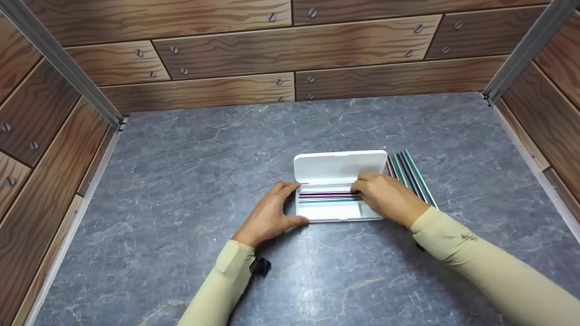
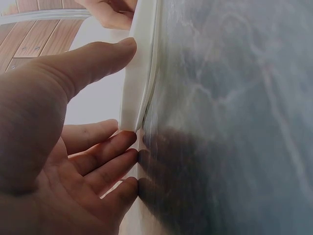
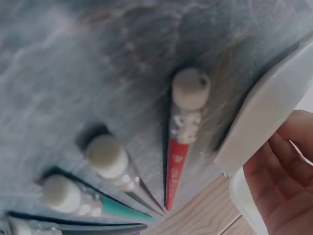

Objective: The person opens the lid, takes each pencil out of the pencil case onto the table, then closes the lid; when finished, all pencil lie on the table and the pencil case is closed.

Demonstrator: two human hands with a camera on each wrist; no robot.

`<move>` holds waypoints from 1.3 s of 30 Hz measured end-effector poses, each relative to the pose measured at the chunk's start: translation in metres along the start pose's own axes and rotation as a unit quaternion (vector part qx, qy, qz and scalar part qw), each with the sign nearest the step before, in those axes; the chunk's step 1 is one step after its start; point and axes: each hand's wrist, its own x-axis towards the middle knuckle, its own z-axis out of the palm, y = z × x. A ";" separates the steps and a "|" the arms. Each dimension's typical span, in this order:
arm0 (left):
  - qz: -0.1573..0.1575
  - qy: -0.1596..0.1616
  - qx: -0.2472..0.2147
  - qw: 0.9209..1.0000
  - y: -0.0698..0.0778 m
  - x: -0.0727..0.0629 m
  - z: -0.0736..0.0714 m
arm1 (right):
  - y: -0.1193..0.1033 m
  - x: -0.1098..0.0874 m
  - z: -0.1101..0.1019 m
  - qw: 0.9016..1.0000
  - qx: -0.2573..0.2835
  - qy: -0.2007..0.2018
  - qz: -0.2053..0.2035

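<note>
A white pencil case (image 1: pixel 328 212) lies with its lid (image 1: pixel 335 167) raised at the back. Several dark, purple and blue pencils (image 1: pixel 328 197) lie lengthwise inside it. My left hand (image 1: pixel 267 215) grips the case's left end, thumb at the front corner and fingers at the back; in the left wrist view the thumb rests on the white wall (image 2: pixel 139 73). Reaching in from the right, my right hand (image 1: pixel 385 194) pinches the right ends of pencils with curled fingers. Its fingertips are partly hidden. In the right wrist view those fingers (image 3: pixel 281 171) bend over the case's end wall (image 3: pixel 266 110).
Beside the case's right end lie several more pencils (image 1: pixel 410 174), green and dark, partly under my right forearm. A red pencil (image 3: pixel 176 169) and a teal one (image 3: pixel 122 210) show white eraser ends. Wood-patterned walls (image 1: pixel 294 45) border the grey marbled tabletop (image 1: pixel 204 149).
</note>
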 end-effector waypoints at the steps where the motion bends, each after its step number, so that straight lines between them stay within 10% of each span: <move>1: -0.001 0.000 0.001 1.000 0.000 0.000 0.000 | 0.000 0.000 0.000 1.000 0.002 0.002 0.003; 24: -0.001 -0.001 -0.001 1.000 0.000 0.000 0.000 | 0.005 -0.003 -0.010 0.993 0.110 0.025 0.021; 39: -0.004 -0.005 0.001 1.000 0.001 -0.001 0.000 | 0.019 -0.034 -0.049 0.951 0.237 0.110 0.166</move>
